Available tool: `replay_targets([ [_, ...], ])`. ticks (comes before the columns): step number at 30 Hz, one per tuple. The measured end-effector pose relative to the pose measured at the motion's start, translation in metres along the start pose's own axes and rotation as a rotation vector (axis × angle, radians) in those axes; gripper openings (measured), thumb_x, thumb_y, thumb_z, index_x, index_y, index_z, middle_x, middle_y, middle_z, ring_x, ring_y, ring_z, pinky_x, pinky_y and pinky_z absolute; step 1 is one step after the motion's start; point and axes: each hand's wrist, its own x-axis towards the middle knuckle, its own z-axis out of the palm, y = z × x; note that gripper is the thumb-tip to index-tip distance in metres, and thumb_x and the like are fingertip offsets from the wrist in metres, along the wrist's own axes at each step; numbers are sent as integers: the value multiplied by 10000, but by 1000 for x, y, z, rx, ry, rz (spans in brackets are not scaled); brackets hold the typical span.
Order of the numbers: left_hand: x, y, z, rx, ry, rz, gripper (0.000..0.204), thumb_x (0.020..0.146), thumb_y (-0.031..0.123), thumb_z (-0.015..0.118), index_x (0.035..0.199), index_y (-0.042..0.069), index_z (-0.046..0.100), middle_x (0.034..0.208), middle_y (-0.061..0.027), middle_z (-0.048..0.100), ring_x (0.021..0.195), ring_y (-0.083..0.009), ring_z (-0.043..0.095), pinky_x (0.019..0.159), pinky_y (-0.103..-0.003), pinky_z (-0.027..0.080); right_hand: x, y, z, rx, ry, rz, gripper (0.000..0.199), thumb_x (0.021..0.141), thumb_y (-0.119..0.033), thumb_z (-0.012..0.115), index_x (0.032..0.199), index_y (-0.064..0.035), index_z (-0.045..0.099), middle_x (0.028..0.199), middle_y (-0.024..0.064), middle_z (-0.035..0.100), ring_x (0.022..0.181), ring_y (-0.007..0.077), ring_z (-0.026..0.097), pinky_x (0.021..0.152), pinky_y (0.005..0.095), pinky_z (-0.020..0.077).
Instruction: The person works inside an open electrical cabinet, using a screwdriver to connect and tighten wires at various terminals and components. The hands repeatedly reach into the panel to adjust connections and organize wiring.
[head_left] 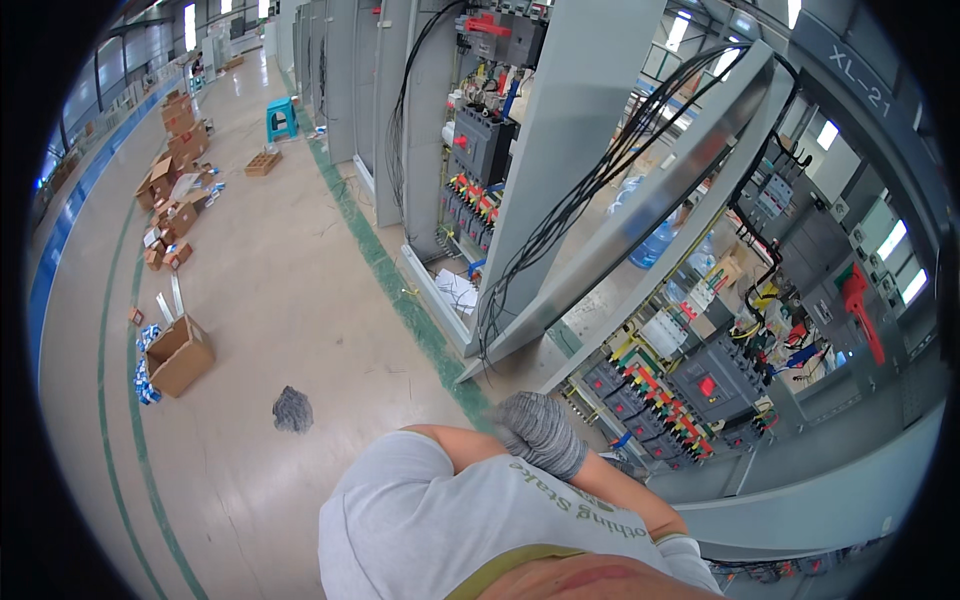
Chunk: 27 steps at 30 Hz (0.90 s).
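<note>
My right hand (pixel 545 432) wears a grey knitted glove and sits close in front of my chest, by the foot of the open cabinet frame. Its fingers are turned away and partly blurred, so I cannot make out what they hold, if anything. My left forearm (pixel 464 446) bends across toward the same spot. The left hand itself is hidden behind or merged with the grey glove. Just to the right stands an electrical cabinet with a row of small breakers (pixel 655 405), a large grey breaker (pixel 712 382) and a red handle (pixel 858 310).
Black cables (pixel 570 210) droop from the tilted frame (pixel 660 215). Another wired cabinet (pixel 480 140) stands farther ahead, with papers (pixel 456 290) in its base. Leftward on the floor are a dark grey lump (pixel 292 410), an open carton (pixel 182 358), stacked cartons (pixel 178 115) and a blue stool (pixel 281 118).
</note>
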Motion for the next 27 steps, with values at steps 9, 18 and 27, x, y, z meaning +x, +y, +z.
replay_targets([
  [9,-17,24,-48,-49,-27,-51,227,898,259,557,976,45,553,871,-51,579,835,-127,559,770,-278,472,46,19,26,6,25,51,322,803,-141,514,1113,-87,581,924,106,603,808,297,582,697,412,464],
  [18,4,29,-48,-18,-81,-86,222,898,261,555,956,46,558,851,-43,578,816,-118,559,752,-272,475,36,25,-20,-198,118,124,239,798,-170,588,1022,-92,612,904,90,615,831,291,591,720,394,471],
  [27,14,21,-2,60,-160,-253,219,898,263,553,936,47,562,830,-34,578,797,-108,558,735,-265,478,111,-91,-152,86,-173,-356,251,813,-212,600,1014,-63,590,876,114,606,818,276,596,711,357,486],
])
